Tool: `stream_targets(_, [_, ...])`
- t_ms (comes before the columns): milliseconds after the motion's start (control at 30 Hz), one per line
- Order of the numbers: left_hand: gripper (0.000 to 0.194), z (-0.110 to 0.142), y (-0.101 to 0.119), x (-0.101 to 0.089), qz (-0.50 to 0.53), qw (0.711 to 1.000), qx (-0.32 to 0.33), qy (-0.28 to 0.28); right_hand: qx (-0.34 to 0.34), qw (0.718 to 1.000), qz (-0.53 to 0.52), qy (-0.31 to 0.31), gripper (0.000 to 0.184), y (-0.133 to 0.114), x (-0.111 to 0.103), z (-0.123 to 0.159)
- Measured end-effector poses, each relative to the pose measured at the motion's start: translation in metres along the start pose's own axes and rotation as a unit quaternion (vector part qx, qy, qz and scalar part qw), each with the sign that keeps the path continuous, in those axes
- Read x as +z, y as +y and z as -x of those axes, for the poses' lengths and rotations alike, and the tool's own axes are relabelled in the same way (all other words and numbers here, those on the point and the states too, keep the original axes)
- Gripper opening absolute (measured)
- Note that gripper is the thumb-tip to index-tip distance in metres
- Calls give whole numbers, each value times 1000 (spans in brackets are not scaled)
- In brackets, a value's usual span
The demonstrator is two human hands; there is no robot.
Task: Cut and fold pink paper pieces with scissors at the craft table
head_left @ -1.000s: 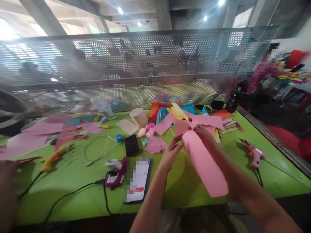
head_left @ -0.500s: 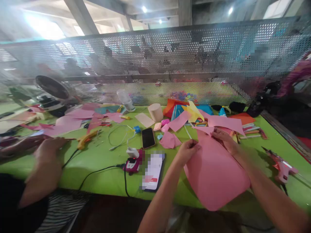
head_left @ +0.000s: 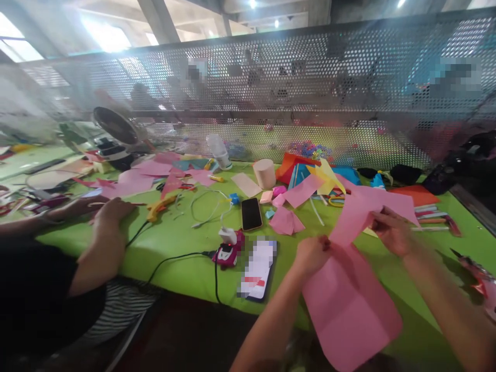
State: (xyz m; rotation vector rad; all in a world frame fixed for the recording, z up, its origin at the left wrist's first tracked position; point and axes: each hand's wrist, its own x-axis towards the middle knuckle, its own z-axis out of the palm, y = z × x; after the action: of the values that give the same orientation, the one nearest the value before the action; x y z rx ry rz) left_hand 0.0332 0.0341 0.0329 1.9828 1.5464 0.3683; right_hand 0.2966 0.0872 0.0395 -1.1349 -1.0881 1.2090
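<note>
At the lower right of the frame, nearest to me, a big pink paper sheet (head_left: 352,305) hangs down from my hands, its rounded lower corners reaching the bottom edge of the frame. My left hand (head_left: 313,256) is closed narrow, with the fingertips pinching the paper at its upper left border. My right hand (head_left: 393,230), a little higher in the frame, grips the narrower pink part between thumb and fingers; whether this part is one piece with the big sheet, I cannot tell. Left of my left hand, a phone with a lit screen (head_left: 259,271) lies on the green table (head_left: 174,243), just beside a purple power strip (head_left: 228,253) with a white plug in it. At the right edge of the frame there is a pink glue gun (head_left: 478,289), partly cut off. On the left side, a co-worker in a dark sleeve rests both hands on the table, near a yellow glue gun (head_left: 158,208). Farther, about the middle, are a dark phone (head_left: 251,214), a folded pink paper piece (head_left: 285,221) and a pale pink roll (head_left: 264,174). Behind everything stands a perforated metal panel (head_left: 240,93), across the upper frame.
</note>
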Motion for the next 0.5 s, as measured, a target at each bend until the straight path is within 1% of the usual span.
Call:
stream_targets(100, [26,1,-1,3,-14,1000,7,2,-10,994,99,-42,16,-11,-5,-9])
stream_targets(200, [24,3,-1,3,-12,1000,26,-3,-10,970,229,-82,14,-12,1,-30])
stream_targets(267, [20,4,0,2,-8,999,36,-3,-19,945,315,-84,16,-6,13,-51])
stream_targets(333, [19,5,2,-1,-9,999,36,-1,-21,917,394,-66,23,3,30,-76])
stream_targets(433, [25,6,3,-4,-2,1000,20,2,-2,867,496,-41,28,18,55,-110])
stream_targets(500, [29,4,2,-5,8,1000,10,4,19,836,547,-26,32,25,69,-127])
